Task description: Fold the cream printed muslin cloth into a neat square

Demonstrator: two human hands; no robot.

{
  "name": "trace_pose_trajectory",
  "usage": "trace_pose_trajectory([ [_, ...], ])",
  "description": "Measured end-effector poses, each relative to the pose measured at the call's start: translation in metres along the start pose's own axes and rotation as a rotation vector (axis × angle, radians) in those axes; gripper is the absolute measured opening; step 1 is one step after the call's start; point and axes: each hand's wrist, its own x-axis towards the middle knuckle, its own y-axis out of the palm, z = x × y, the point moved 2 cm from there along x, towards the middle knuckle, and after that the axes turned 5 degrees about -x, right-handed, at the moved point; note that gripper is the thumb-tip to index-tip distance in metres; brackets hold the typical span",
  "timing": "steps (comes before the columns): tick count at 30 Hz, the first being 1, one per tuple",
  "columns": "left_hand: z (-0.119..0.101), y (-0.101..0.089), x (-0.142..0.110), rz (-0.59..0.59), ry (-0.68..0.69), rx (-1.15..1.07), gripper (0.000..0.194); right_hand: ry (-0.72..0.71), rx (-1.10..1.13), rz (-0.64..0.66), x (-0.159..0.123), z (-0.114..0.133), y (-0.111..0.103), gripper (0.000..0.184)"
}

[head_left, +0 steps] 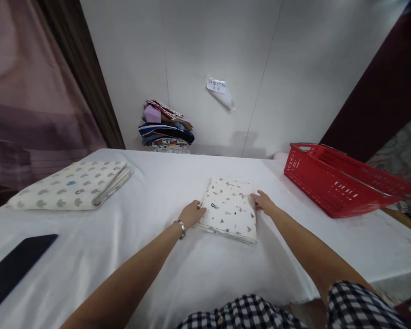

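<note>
A folded white cloth (pixel 229 211) with small grey, brown and black prints lies flat on the white-covered table (pixel 150 183), in front of me. My left hand (pixel 192 213), with a metal band on its wrist, is closed on the cloth's left edge. At the opposite edge, my right hand (pixel 263 202) grips the cloth near its upper right side. Some fingertips of both hands are hidden against or under the fabric. The layers of the fold show along the near edge.
To the left lies a larger folded cloth (pixel 78 185) with grey mushroom-like prints. A black phone-like slab (pixel 17 265) rests nearer me. On the right stands a red plastic basket (pixel 332 183). Several folded fabrics (pixel 166 128) are stacked by the wall, where a paper note (pixel 216 86) hangs.
</note>
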Motion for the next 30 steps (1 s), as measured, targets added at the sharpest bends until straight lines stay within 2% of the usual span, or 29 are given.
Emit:
trace_pose_trajectory([
  [3, -0.011, 0.009, 0.016, -0.020, -0.013, 0.041, 0.039, 0.125, 0.044, 0.073, -0.004, -0.009, 0.007, 0.057],
  [6, -0.013, 0.014, 0.026, -0.042, -0.062, 0.052, 0.043, 0.182, 0.086, 0.140, -0.002, -0.006, 0.016, 0.046],
  [11, -0.010, 0.013, 0.028, -0.034, -0.115, 0.055, 0.049, 0.297, 0.242, 0.207, 0.007, -0.003, 0.024, 0.044],
  [14, -0.008, 0.012, 0.025, -0.019, -0.132, 0.067, 0.049, 0.263, 0.298, 0.263, 0.007, 0.002, 0.026, 0.038],
  [18, -0.003, 0.007, 0.016, -0.042, -0.097, 0.035, 0.044, 0.090, 0.402, 0.243, -0.001, 0.020, 0.029, 0.037],
  [21, 0.004, -0.003, 0.005, -0.117, -0.072, -0.072, 0.043, -0.032, 0.431, 0.267, -0.004, 0.042, 0.036, 0.040],
  [24, 0.016, -0.015, -0.006, -0.236, -0.083, -0.169, 0.044, -0.121, 0.468, 0.299, 0.004, 0.061, 0.050, 0.041],
  [26, 0.023, -0.018, -0.010, -0.238, -0.130, -0.144, 0.042, -0.119, 0.440, 0.301, 0.016, 0.066, 0.061, 0.040],
  [30, 0.026, -0.012, -0.013, -0.094, -0.151, -0.057, 0.041, 0.023, 0.264, 0.228, 0.038, 0.055, 0.075, 0.038],
])
